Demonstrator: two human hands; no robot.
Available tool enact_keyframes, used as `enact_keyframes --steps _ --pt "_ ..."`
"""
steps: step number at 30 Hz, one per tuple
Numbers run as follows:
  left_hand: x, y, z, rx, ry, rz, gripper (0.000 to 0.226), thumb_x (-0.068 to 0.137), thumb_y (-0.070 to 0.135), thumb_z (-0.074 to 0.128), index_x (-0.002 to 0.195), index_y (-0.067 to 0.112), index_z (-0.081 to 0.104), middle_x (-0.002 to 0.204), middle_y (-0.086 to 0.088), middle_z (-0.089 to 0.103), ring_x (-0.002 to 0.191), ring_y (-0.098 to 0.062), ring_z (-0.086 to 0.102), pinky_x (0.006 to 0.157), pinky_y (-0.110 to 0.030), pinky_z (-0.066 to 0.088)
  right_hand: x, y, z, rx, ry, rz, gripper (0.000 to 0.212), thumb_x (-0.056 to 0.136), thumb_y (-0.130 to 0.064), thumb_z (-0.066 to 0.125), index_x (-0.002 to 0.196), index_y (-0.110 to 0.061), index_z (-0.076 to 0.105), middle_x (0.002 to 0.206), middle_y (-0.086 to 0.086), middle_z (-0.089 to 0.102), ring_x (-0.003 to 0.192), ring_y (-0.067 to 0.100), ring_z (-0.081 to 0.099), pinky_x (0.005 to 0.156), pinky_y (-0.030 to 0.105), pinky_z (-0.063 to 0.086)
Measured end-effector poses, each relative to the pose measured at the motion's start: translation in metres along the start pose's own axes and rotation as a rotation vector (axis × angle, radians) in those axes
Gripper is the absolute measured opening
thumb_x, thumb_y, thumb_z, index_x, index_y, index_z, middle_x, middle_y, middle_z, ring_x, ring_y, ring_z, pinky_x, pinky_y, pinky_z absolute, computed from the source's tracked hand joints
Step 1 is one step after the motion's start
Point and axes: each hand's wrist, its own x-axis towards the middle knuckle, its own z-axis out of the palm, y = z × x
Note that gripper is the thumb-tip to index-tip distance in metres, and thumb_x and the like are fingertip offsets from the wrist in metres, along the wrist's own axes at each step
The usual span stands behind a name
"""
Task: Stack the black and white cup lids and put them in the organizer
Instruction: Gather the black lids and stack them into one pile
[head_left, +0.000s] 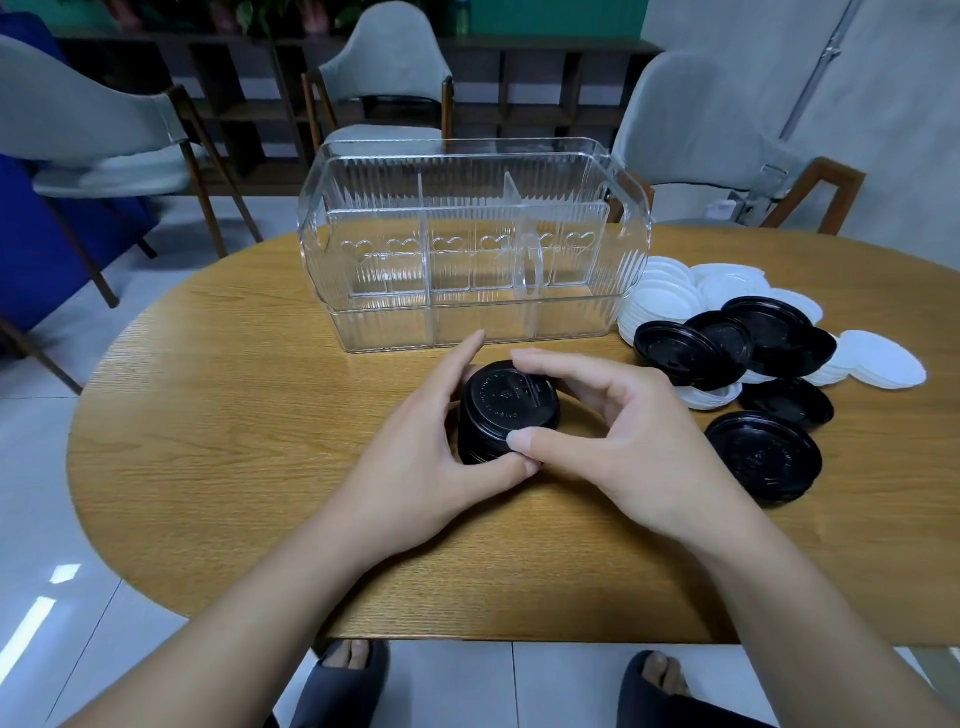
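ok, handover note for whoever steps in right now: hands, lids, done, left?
Left hand and right hand: both wrapped around a short stack of black lids resting on the table, in front of the clear organizer.
Loose black lids and white lids lie in a mixed pile to the right of the organizer.
Done: a few black lids stacked.
Left: organizer has no lids in it; stack the remaining black, stack the white, place both stacks inside.
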Motion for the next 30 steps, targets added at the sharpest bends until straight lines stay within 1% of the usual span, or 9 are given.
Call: enact_keyframes --steps 4,6,9,13,16,19,23,25,30 --pt "0.0 -0.002 0.001 0.017 0.012 -0.008 0.118 0.077 0.062 0.094 0.173 0.049 0.027 0.154 0.03 0.06 0.146 0.007 0.053 0.127 -0.038 0.043 0.002 -0.001 -0.001 0.009 -0.027 0.028 0.063 0.082 -0.01 0.096 0.139 -0.023 0.074 0.136 -0.017 0.076 0.135 0.001 0.066 0.124 0.037 0.046" --pt "0.0 -0.003 0.001 0.025 0.014 -0.012 0.119 0.074 0.066 0.093 0.172 0.051 0.027 0.153 0.03 0.061 0.146 0.006 0.054 0.126 -0.04 0.044 0.003 -0.001 -0.002 0.01 -0.027 0.046 0.07 0.08 -0.012 0.098 0.143 -0.025 0.07 0.138 -0.017 0.075 0.134 0.002 0.066 0.124 0.038 0.046" --pt "0.001 -0.005 0.0 0.014 0.01 -0.018 0.123 0.072 0.065 0.096 0.172 0.049 0.028 0.148 0.027 0.066 0.142 0.006 0.057 0.125 -0.039 0.045 0.003 -0.002 -0.001 -0.032 -0.018 0.071 0.083 0.076 -0.021 0.101 0.149 -0.03 0.061 0.139 -0.023 0.073 0.133 -0.001 0.066 0.123 0.036 0.045" --pt "0.002 -0.005 -0.001 0.02 0.017 -0.015 0.122 0.069 0.066 0.098 0.171 0.048 0.033 0.15 0.028 0.065 0.144 0.008 0.055 0.125 -0.038 0.045 0.001 -0.005 0.005 -0.109 0.037 0.076 0.082 0.072 -0.032 0.103 0.143 -0.034 0.063 0.135 -0.028 0.073 0.129 -0.006 0.066 0.122 0.038 0.046" --pt "0.002 -0.003 -0.001 0.013 0.016 -0.017 0.119 0.071 0.062 0.099 0.171 0.044 0.037 0.153 0.031 0.062 0.144 0.01 0.054 0.125 -0.033 0.045 0.001 -0.006 0.007 -0.087 0.046 0.087 0.084 0.072 -0.03 0.103 0.145 -0.032 0.062 0.137 -0.026 0.073 0.129 -0.005 0.067 0.121 0.036 0.049" --pt "0.001 0.0 0.0 0.02 0.003 0.005 0.11 0.076 0.059 0.098 0.169 0.043 0.04 0.154 0.03 0.061 0.143 0.008 0.056 0.122 -0.034 0.047 -0.002 -0.005 0.008 -0.061 0.039 0.083 0.087 0.076 -0.025 0.102 0.152 -0.03 0.059 0.142 -0.021 0.071 0.132 -0.005 0.065 0.12 0.033 0.049" --pt "0.002 0.004 -0.002 0.017 -0.006 0.012 0.103 0.079 0.055 0.096 0.166 0.044 0.043 0.151 0.03 0.062 0.141 0.006 0.058 0.121 -0.033 0.048 -0.005 -0.007 0.008 -0.071 0.039 0.071 0.095 0.078 -0.027 0.1 0.159 -0.036 0.052 0.151 -0.021 0.064 0.136 -0.009 0.06 0.118 0.028 0.05" --pt "0.004 0.007 0.0 0.016 -0.01 0.02 0.1 0.08 0.05 0.096 0.165 0.042 0.044 0.151 0.029 0.063 0.141 0.004 0.058 0.121 -0.035 0.048 -0.006 -0.008 0.005 -0.089 0.04 0.07 0.092 0.078 -0.031 0.1 0.158 -0.038 0.054 0.152 -0.023 0.063 0.137 -0.01 0.059 0.12 0.029 0.049" --pt "0.012 0.014 0.01 0.025 -0.021 0.036 0.099 0.083 0.041 0.096 0.166 0.04 0.043 0.152 0.028 0.061 0.142 0.003 0.058 0.121 -0.035 0.047 -0.009 -0.01 -0.002 -0.138 0.065 0.051 0.071 0.083 -0.034 0.095 0.147 -0.039 0.065 0.136 -0.028 0.071 0.132 -0.006 0.063 0.119 0.031 0.049"
